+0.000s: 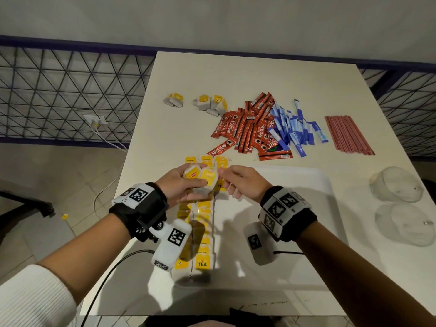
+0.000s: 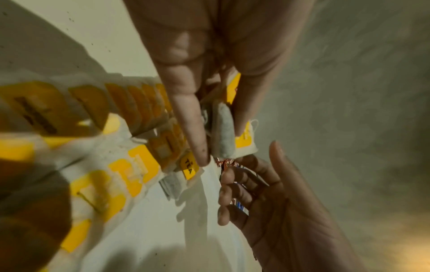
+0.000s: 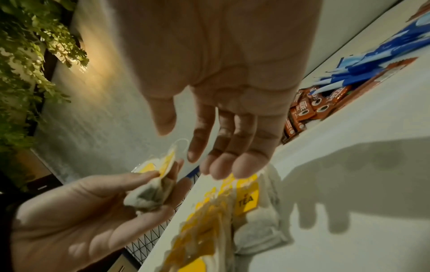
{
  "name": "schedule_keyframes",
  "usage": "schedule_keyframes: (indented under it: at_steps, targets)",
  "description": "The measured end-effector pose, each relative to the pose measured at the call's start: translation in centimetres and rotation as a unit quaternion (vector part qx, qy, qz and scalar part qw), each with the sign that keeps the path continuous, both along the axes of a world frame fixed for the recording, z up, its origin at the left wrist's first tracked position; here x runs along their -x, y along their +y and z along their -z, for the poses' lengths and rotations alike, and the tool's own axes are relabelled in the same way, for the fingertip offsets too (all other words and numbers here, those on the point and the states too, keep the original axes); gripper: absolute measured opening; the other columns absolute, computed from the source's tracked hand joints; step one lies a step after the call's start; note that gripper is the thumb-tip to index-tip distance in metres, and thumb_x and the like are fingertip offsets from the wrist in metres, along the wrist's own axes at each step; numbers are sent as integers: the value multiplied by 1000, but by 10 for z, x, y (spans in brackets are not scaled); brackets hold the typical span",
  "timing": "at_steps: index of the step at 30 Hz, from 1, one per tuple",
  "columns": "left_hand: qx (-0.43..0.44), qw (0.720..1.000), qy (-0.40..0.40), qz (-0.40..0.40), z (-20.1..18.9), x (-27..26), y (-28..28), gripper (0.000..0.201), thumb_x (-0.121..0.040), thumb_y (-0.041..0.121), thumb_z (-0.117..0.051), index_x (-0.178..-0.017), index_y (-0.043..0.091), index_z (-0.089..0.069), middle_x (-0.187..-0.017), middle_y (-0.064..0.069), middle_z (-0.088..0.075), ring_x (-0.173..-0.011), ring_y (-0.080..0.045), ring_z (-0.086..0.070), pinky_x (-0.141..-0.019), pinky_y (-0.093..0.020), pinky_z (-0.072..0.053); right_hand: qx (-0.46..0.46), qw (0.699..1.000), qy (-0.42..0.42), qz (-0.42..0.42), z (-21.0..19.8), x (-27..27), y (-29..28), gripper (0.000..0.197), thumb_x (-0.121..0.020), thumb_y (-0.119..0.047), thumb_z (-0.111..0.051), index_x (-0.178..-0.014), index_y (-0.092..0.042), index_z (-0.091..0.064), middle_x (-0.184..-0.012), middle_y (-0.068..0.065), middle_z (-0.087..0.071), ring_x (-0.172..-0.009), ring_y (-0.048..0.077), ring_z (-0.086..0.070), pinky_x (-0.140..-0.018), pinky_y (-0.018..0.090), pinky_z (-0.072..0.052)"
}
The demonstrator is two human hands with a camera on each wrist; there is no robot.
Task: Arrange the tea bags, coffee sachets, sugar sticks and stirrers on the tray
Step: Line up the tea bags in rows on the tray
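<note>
My left hand grips a small bunch of yellow-tagged tea bags above the far left part of the white tray. In the left wrist view, the bunch sits pinched between thumb and fingers. My right hand hovers just right of the bunch, fingers relaxed and empty, as the right wrist view shows. Rows of tea bags lie along the tray's left side. Beyond the tray lie red coffee sachets, blue sugar sticks and pink stirrers.
Two small heaps of loose tea bags lie at the table's far left. Two clear glass vessels stand at the right edge. A wire mesh railing and a white cable run left of the table.
</note>
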State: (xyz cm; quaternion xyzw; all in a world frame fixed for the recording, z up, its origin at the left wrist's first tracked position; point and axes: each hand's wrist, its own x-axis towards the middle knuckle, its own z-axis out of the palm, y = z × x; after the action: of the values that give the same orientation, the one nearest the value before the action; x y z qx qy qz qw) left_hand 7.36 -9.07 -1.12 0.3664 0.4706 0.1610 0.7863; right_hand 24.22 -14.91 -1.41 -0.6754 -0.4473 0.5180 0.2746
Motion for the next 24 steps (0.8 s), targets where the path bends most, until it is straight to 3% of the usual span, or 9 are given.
schedule_keyframes:
  at_steps: [3, 7, 9, 11, 13, 17, 20, 24]
  targets:
    - [-1, 1000, 8, 8, 0, -8, -3, 37, -83, -3, -61, -118, 5, -56, -111, -15, -63, -82, -20, -69, -71, -37, -59, -13, 1000, -4, -4, -1, 1, -4, 20, -87, -37, -60, -73, -23, -55, -68, -7, -51, -59, 9, -50, -59, 24, -42]
    - [7, 1000, 20, 4, 0, -14, -4, 76, -71, 7, -73, -138, -1, -37, -123, -19, -59, -75, -19, -71, -58, -30, -58, -42, 998, 11, 36, 0, -2, -8, 21, -90, -23, -59, -70, -21, -52, -64, -3, -52, -57, 11, -49, -57, 25, -40]
    - [-25, 998, 45, 20, -2, -17, -5, 52, -78, 9, -70, -125, 1, -48, -90, -10, -70, -60, -11, -68, -54, -26, -57, -38, 998, 25, 43, -3, -4, -9, 20, -90, -21, -58, -72, -19, -52, -67, -1, -54, -57, 11, -50, -56, 26, -43]
    - [-82, 992, 87, 48, -6, -18, -7, 17, -82, 14, -67, -95, 12, -56, -61, 2, -62, -47, -4, -60, -48, -20, -53, -34, 998, 31, 43, -5, -7, -10, 19, -90, -20, -58, -73, -18, -52, -69, 0, -55, -59, 11, -50, -57, 27, -43]
    - [-143, 982, 111, 58, -6, -16, -5, 10, -81, 20, -69, -86, 20, -60, -60, 6, -60, -46, -4, -54, -45, -18, -46, -31, 998, 29, 35, -8, -9, -11, 18, -91, -19, -58, -73, -17, -51, -70, 1, -56, -59, 11, -50, -56, 25, -42]
    - [-239, 957, 148, 68, -9, -13, 3, 10, -81, 28, -70, -88, 33, -64, -58, 15, -53, -49, -4, -46, -50, -18, -38, -13, 1000, 23, -8, -14, -13, -14, 18, -91, -15, -56, -74, -17, -51, -69, -1, -58, -59, 12, -49, -55, 23, -39]
    - [-256, 950, 145, 104, -14, -15, 7, 5, -82, 29, -68, -85, 32, -66, -43, 16, -48, -39, 0, -40, -46, -14, -34, -10, 999, 11, -32, -17, -13, -14, 19, -91, -17, -57, -72, -18, -53, -69, -1, -59, -59, 11, -49, -57, 24, -40]
    - [-262, 940, 156, 151, -14, -19, 7, 8, -81, 25, -69, -76, 22, -65, -48, 19, -54, -40, 5, -46, -42, -6, -33, -19, 999, 6, -26, -20, -11, -14, 19, -90, -20, -59, -71, -18, -54, -68, -3, -58, -58, 9, -49, -58, 23, -41]
